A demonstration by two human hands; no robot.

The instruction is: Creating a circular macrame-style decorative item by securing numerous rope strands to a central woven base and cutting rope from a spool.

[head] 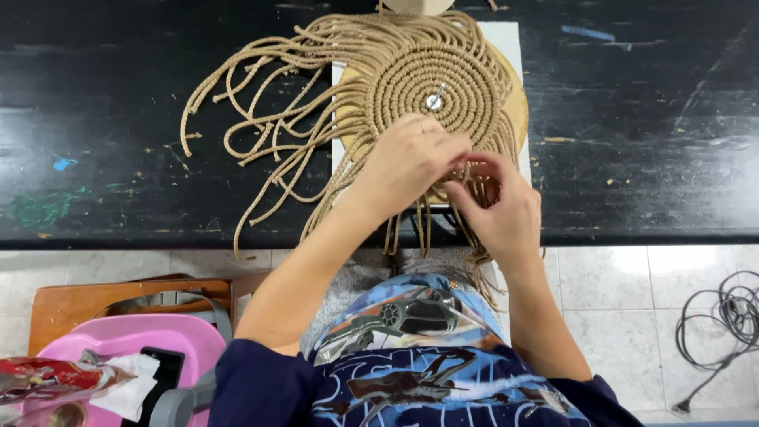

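A round knotted piece of tan cord lies on a wooden disc over a white board, pinned at its centre by a metal pin. Loose cord ends fan out to the left and hang over the table's near edge. My left hand rests on the near rim of the knotted round, fingers pinching cords. My right hand meets it from the right, thumb and fingers closed on cord strands between the two hands.
The black worktable is scratched and paint-flecked, its near edge running across the view. Below left stands a wooden chair with a pink bag and packets. A grey cable coils on the tiled floor at right.
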